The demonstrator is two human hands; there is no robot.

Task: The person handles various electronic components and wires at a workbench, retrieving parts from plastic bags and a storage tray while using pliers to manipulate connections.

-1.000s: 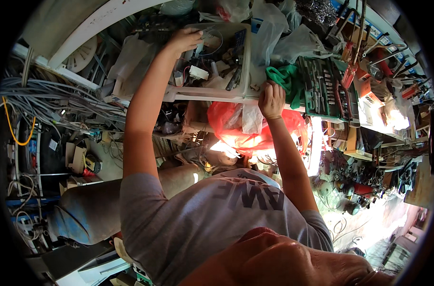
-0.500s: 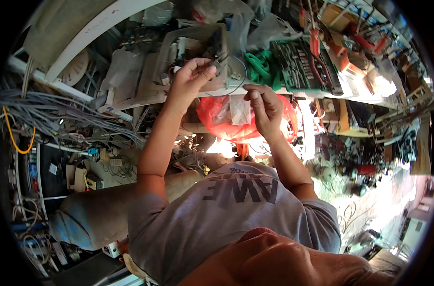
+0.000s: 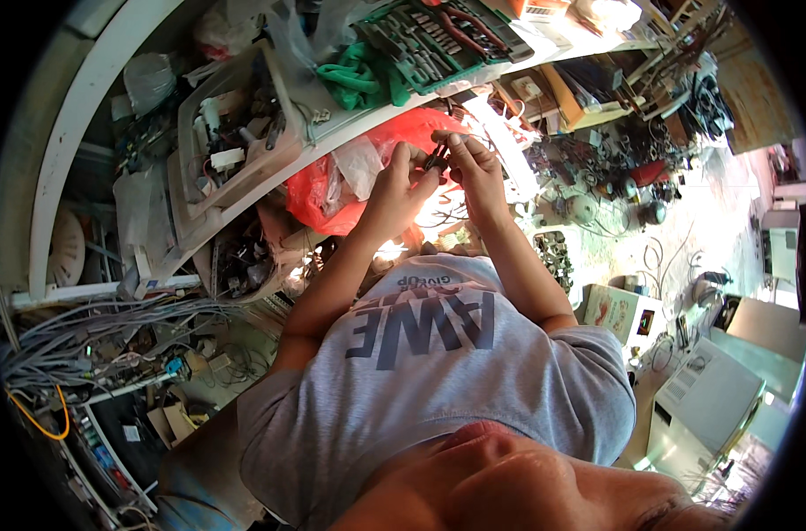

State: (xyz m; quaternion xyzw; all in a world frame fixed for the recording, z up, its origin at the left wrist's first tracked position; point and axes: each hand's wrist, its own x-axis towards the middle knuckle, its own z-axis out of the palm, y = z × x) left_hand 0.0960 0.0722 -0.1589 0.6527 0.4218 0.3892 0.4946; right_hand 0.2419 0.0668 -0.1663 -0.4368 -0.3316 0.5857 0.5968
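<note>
My left hand and my right hand are close together in front of my chest, beyond the front edge of the bench. Between their fingertips is a small dark part, pinched from both sides; its exact kind is too small to make out. Behind the hands hangs a red plastic bag with a clear plastic bag in it.
On the bench stand a clear plastic bin of small parts, a green cloth and a green tool case. Grey cables bundle at the left. A white box sits on the floor at the right.
My hands have come together, the left moving right toward the other. A thin wire loop that stretched between them no longer shows. The view has turned, so the bench appears tilted.
</note>
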